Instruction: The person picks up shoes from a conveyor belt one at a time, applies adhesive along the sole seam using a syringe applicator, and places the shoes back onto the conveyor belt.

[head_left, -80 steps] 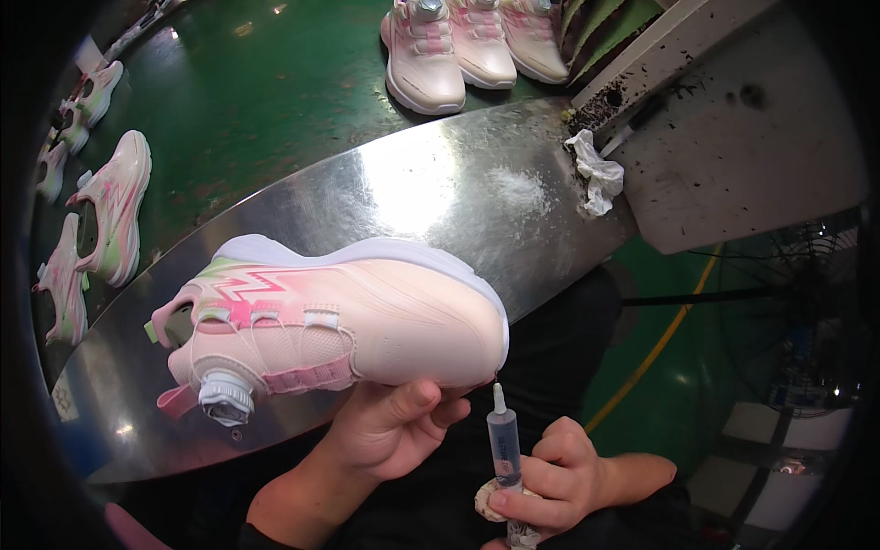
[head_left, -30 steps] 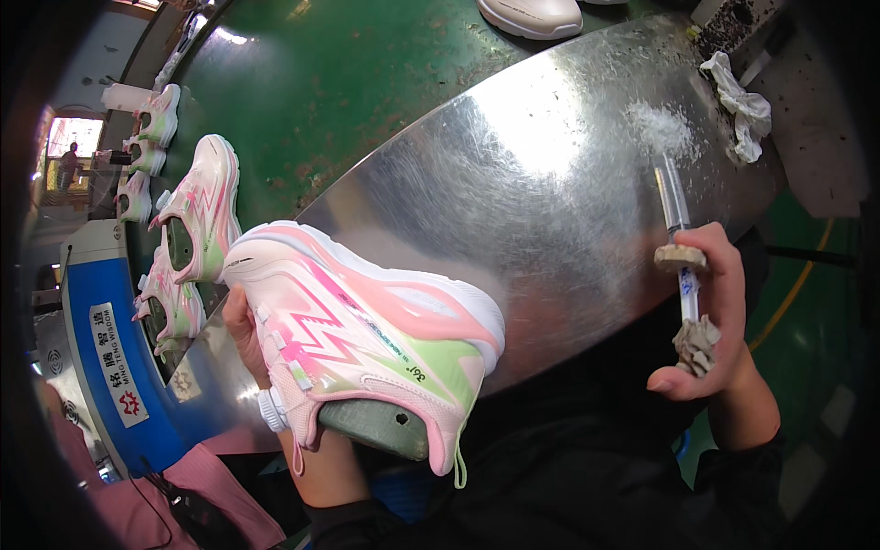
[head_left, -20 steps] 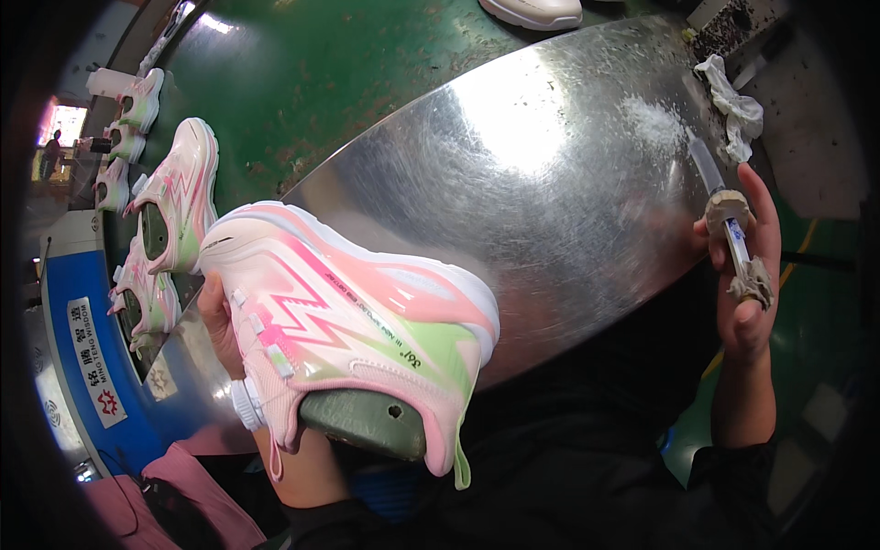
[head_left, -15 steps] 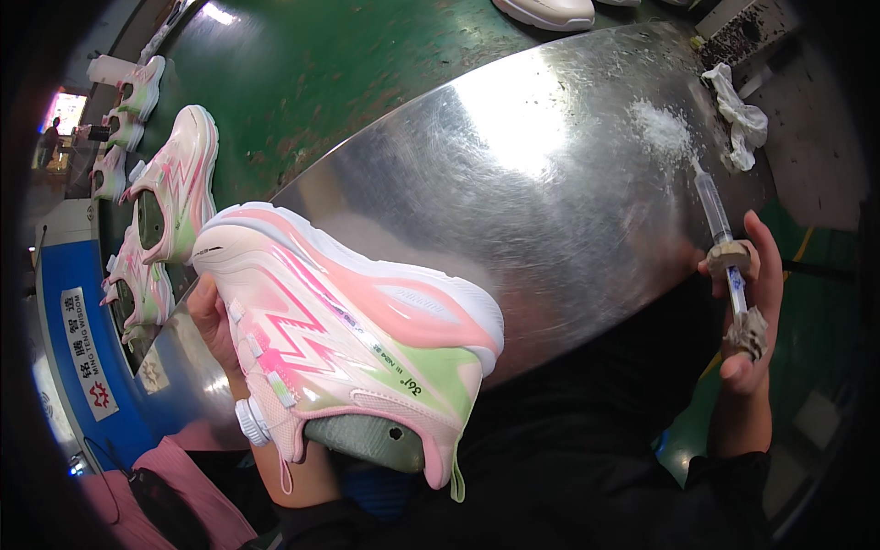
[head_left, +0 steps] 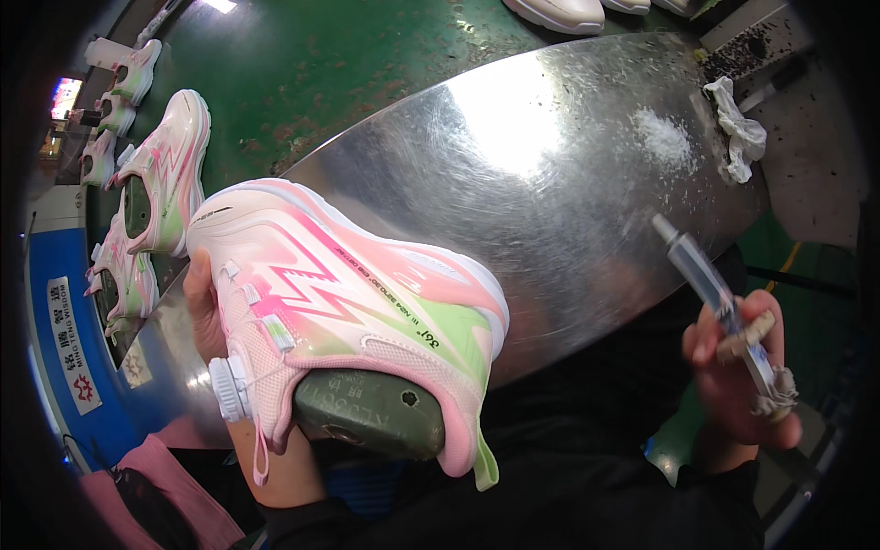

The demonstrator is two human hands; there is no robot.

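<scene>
A pink, white and green sneaker (head_left: pixel 321 293) lies on its side in the air over the metal table's near left edge, its toe pointing to the upper left. My left hand (head_left: pixel 203 307) grips it from the left, at the lace side; most of the fingers are hidden behind the shoe. A dark green shoe last (head_left: pixel 371 412) fills the shoe's opening. At the right, my right hand (head_left: pixel 738 362) is closed round a clear syringe (head_left: pixel 698 266) with lumpy wrapping on its flange and plunger end. The syringe's tip points up and left, apart from the shoe.
White granules (head_left: pixel 665 140) lie on the metal table (head_left: pixel 440 220), with a crumpled white cloth (head_left: pixel 736 133) beside them. Similar sneakers (head_left: pixel 170 174) stand along the left on a green surface (head_left: pixel 266 82). Pale shoes (head_left: pixel 559 13) sit at the top. A blue machine panel (head_left: pixel 55 321) is far left.
My right hand has drawn the syringe toward me, its tip moving away from the granules and its fingers closing round it. The sneaker has turned slightly, showing more of the last.
</scene>
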